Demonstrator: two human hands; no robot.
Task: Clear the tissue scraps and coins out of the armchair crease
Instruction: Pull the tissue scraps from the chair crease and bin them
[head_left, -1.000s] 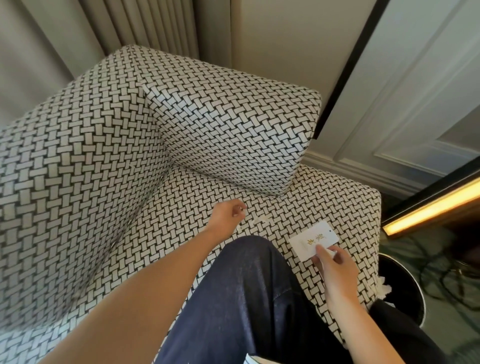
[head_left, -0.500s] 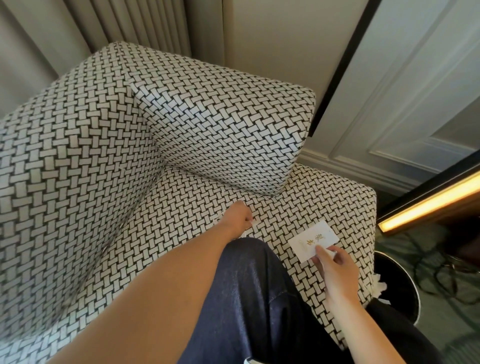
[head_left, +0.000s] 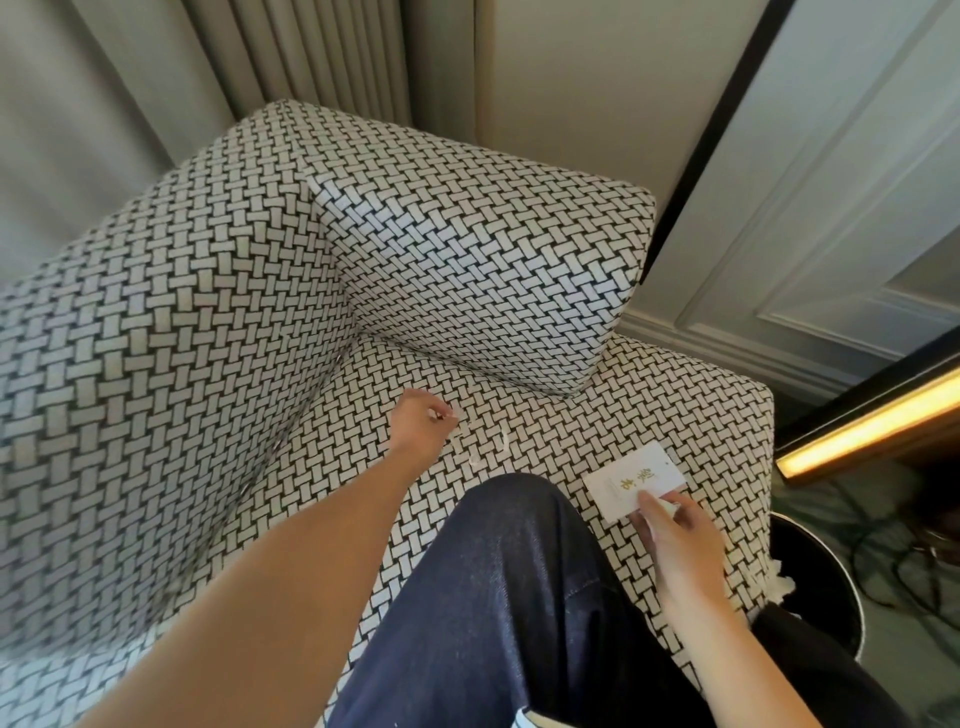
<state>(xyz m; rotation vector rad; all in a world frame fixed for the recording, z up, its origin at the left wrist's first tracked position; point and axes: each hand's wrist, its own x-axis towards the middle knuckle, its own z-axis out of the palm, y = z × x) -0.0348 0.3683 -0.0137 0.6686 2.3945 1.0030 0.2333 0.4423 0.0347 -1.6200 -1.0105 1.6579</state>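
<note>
The armchair (head_left: 519, 270) is covered in a black-and-white woven pattern; its crease (head_left: 467, 371) runs where the seat meets the armrest. My left hand (head_left: 421, 423) hovers over the seat just in front of the crease, fingers curled, pinching what looks like a small white tissue scrap. Two thin tissue scraps (head_left: 503, 441) lie on the seat right of that hand. My right hand (head_left: 675, 530) holds a white card (head_left: 631, 480) with gold characters flat on the seat's right part. No coin is visible.
My knee in dark jeans (head_left: 509, 582) rests on the seat between my arms. A black round bin (head_left: 826, 582) stands on the floor by the seat's right edge, white tissue (head_left: 782, 583) at its rim. Curtains and a panelled wall stand behind the chair.
My left hand has lifted off the seat with its fingers still curled, uncovering the loose scraps beside it. My right hand and the card have stayed put.
</note>
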